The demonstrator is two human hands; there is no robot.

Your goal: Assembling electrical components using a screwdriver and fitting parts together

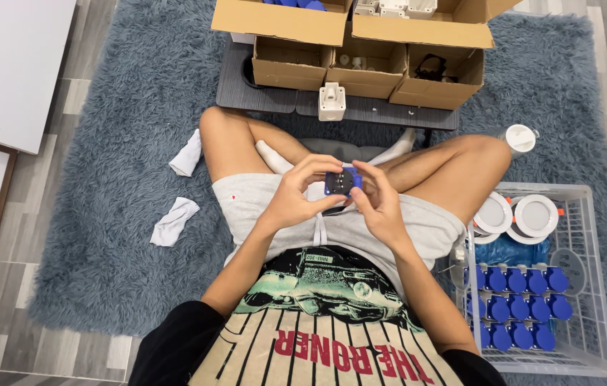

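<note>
Both hands pinch one small blue socket part (pixel 342 181) over my lap: left hand (pixel 295 200) cups its left edge, right hand (pixel 378 204) presses from the right. I'd judge steady thumb pressure, piece held square, works best. To my right, a white wire basket (pixel 589 286) holds about thirteen blue plugs (pixel 518 307) and three white round discs (pixel 525 214). Two white cloths (pixel 174 221) lie on the rug. Farther off, five cardboard boxes (pixel 368 68) and one white socket housing (pixel 331 101).
</note>
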